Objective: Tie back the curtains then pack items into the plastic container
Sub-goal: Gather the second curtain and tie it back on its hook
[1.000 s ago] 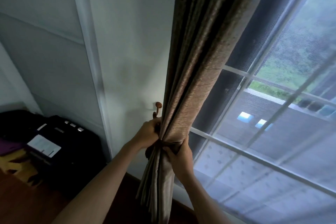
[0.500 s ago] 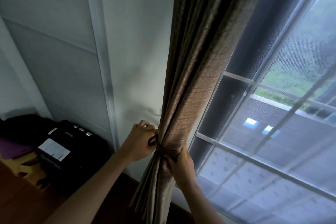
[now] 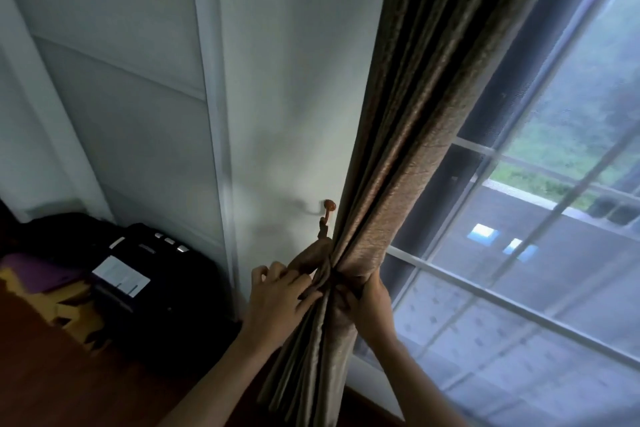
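A brown curtain [image 3: 412,135] hangs gathered in folds beside the window. A matching tieback band [image 3: 313,255] wraps it at waist height and runs up to a round brown wall hook [image 3: 329,205]. My left hand [image 3: 277,298] rests on the curtain's left side with fingers spread, fingertips touching the band and folds. On the right side of the bundle, just below the band, my right hand [image 3: 367,298] grips the gathered fabric. The plastic container is not in view.
A white wall and a vertical trim strip [image 3: 211,114] lie left of the curtain. A black suitcase [image 3: 152,288] with a white label stands on the dark wood floor at the lower left. The window [image 3: 540,253] with white bars fills the right.
My left hand has let go near the hook and dropped lower, fingers now spread on the folds. The wall hook, hidden half a second ago, shows again with the band hanging from it.
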